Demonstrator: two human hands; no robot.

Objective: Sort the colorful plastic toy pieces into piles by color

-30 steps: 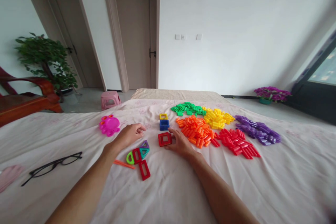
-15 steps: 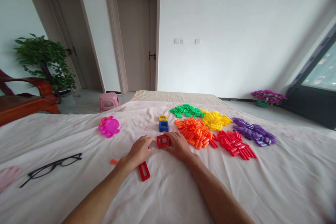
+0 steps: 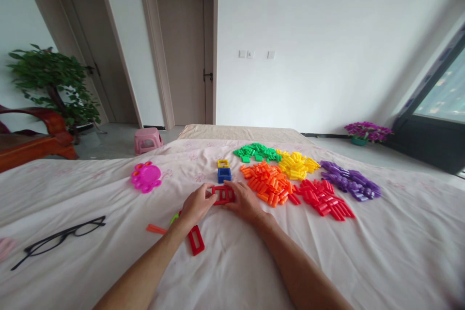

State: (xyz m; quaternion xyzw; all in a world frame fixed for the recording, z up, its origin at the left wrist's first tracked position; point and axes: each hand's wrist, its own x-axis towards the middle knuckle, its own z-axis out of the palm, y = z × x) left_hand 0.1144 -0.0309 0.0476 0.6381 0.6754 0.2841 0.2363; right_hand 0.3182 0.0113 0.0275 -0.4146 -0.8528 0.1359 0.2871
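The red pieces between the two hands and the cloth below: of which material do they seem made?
The red pieces look like smooth, rigid plastic, judging by straight edges and even colour; the cloth seems matt fabric, perhaps cotton, from its soft wrinkles.

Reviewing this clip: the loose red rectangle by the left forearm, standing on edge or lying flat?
Lying flat: the red rectangle turns its broad face up, and the cloth shows through its opening.

Left of the left hand (image 3: 196, 205) lie glasses (image 3: 66, 233); right of the right hand (image 3: 245, 201), piled pieces (image 3: 271, 184); between both hands, frames (image 3: 222, 195)
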